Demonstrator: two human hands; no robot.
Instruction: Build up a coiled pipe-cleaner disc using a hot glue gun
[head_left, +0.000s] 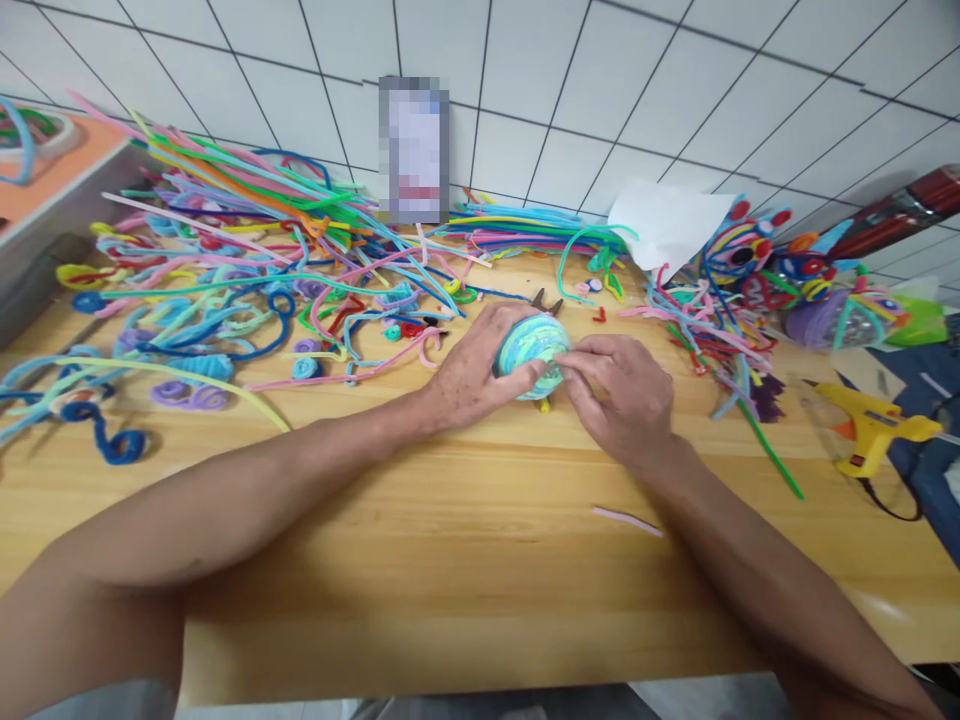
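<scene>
A round ball wound from blue, green and pale yellow pipe cleaners (531, 340) is held above the middle of the wooden table. My left hand (480, 365) wraps its left side, thumb across the front. My right hand (619, 390) is closed in a pinch at the ball's right side, fingertips against its surface; what lies between them, if anything, is too small to make out. Behind the ball, the dark tips of a tool (547, 302) stick out. A small yellow piece (544, 406) shows under it.
Many loose and coiled pipe cleaners (217, 290) cover the table's left and back. A phone (414, 150) stands against the tiled wall. At right are a yellow glue gun (870, 425), finished colourful figures (750, 255) and white paper (667, 225). A short pink strip (627, 520) lies in front.
</scene>
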